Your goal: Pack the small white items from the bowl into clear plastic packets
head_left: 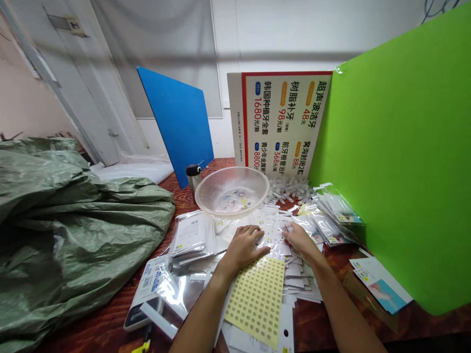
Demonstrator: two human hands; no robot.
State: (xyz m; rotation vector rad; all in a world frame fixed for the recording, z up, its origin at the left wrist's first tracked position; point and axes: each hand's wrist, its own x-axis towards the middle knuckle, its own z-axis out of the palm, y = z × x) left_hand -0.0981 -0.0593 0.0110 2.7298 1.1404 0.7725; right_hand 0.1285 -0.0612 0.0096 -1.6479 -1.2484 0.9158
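My left hand lies with its fingers spread over white cards, just above the top edge of a yellow sheet of round stickers. Close by on the right, my right hand has its thumb and fingers drawn together at the edge of the same cards. Whatever those fingertips hold is too small to make out. Below the right wrist, a loose stack of white cards spreads out. A clear plastic basin with small printed pictures on its bottom stands beyond both hands.
Bagged cards lie left, packed cards right. Small clear plastic pieces are heaped behind. A flask stands by the basin. Blue, printed and green boards wall the table; a green tarp bulges left.
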